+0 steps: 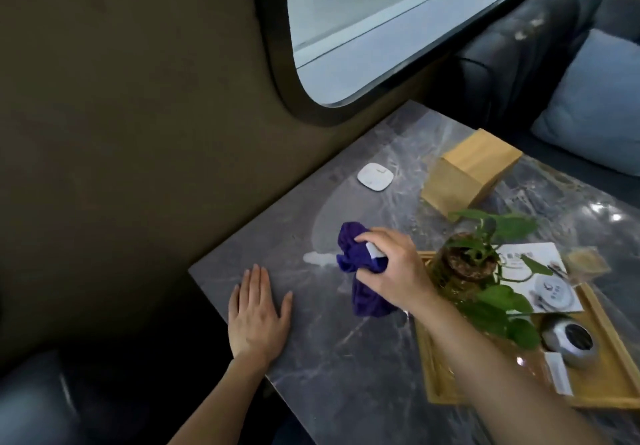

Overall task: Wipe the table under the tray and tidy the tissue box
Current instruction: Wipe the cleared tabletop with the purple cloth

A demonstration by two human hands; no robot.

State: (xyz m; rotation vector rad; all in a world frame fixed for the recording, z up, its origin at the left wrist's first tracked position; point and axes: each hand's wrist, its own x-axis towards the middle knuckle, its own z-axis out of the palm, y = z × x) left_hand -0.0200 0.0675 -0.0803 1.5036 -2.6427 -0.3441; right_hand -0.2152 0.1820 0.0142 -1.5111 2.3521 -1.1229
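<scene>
Head view, right hand [391, 268] clutching purple cloth [360, 271], left hand [258, 313] flat on table [346, 358], tissue box [471, 172] long axis toward window.

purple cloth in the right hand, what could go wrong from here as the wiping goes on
1. The right hand holds the bunched purple cloth right beside the glass vase of green leafy plant on the wooden tray; a wide sweep could knock it over.
2. The white smear on the grey marble table may just spread.
3. The left hand, flat on the table, could get in the cloth's way.
</scene>
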